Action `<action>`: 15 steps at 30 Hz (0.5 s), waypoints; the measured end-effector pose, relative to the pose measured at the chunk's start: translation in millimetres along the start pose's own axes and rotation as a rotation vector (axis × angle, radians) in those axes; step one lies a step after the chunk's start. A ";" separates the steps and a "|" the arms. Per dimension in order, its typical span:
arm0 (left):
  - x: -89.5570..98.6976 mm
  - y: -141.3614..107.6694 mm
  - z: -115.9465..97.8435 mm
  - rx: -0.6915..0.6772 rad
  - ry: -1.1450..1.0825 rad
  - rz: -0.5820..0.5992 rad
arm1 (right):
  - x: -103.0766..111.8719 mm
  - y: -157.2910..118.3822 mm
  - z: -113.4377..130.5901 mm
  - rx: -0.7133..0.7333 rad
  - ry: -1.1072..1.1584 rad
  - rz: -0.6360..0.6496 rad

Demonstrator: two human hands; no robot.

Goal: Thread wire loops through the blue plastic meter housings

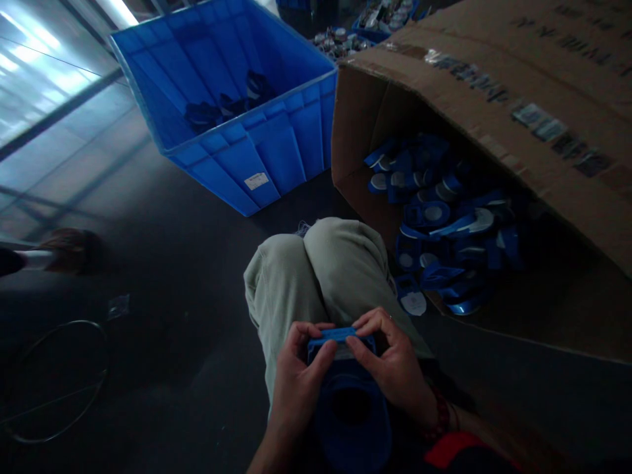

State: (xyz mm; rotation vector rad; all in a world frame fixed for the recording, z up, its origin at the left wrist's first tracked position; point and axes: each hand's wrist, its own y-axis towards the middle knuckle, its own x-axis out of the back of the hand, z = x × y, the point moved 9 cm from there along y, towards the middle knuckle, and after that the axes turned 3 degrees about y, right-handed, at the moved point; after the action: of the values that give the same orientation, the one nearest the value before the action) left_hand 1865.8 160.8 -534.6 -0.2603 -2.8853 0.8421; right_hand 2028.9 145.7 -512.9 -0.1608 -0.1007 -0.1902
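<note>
A blue plastic piece [353,418] with a dark oval opening lies over my lap, its upper edge raised between my hands. My left hand [303,368] pinches the top left corner, thumb on the near side and fingers behind. On the right corner, my right hand [390,362] grips the same edge in a like way, its thumb close to the left one. Many similar blue pieces [434,214], some with pale round parts, are heaped in the tipped cardboard box [494,92] at the right.
Ahead stands a large blue crate [257,158] with a few dark blue pieces inside. A metal hoop [103,368] and a clear scrap [118,306] lie on the floor at left, near another person's shoe [72,250]. More small parts [340,43] sit behind.
</note>
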 end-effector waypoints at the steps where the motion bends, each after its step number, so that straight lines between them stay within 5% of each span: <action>1: -0.2 -0.9 5.3 0.031 -0.102 0.052 | 0.8 0.3 -2.8 -0.020 0.017 0.002; 4: 4.4 -4.3 19.3 0.109 -0.282 0.132 | 1.2 1.1 -11.0 -0.080 0.061 0.022; 7: 9.1 -5.7 20.9 0.059 -0.199 0.146 | 1.0 1.4 -14.6 -0.102 0.084 0.031; 11: 17.3 -7.8 10.7 -0.119 0.118 -0.010 | 0.7 1.0 -16.1 -0.113 0.076 0.018; 15: 18.8 -9.6 10.9 -0.118 0.144 -0.070 | 0.5 0.1 -16.8 -0.119 0.070 0.007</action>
State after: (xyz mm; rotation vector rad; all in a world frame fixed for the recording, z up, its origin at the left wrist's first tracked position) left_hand 1844.3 150.9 -537.2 -0.2197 -2.7945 0.6164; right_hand 2030.9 142.9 -529.3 -0.2731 -0.0191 -0.1947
